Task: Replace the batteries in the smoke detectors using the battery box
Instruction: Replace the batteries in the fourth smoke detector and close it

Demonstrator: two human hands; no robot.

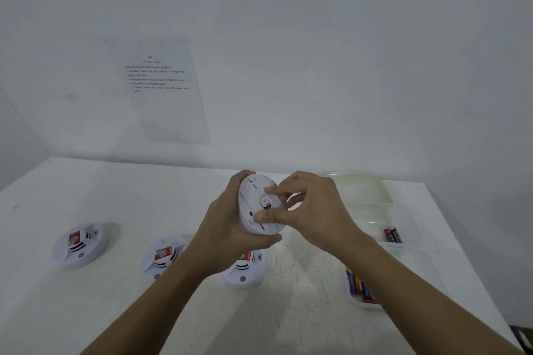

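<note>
Opening the back, I judge.
My left hand (227, 229) grips the smoke detector (253, 204); my right hand (313, 210) pinches its back. Next needs a fresh cell from the battery box (415, 262).

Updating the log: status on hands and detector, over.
Left hand grips smoke detector, back facing camera. Right hand pinches at its back. Three other detectors on table, battery box at right; nothing in the way.
</note>
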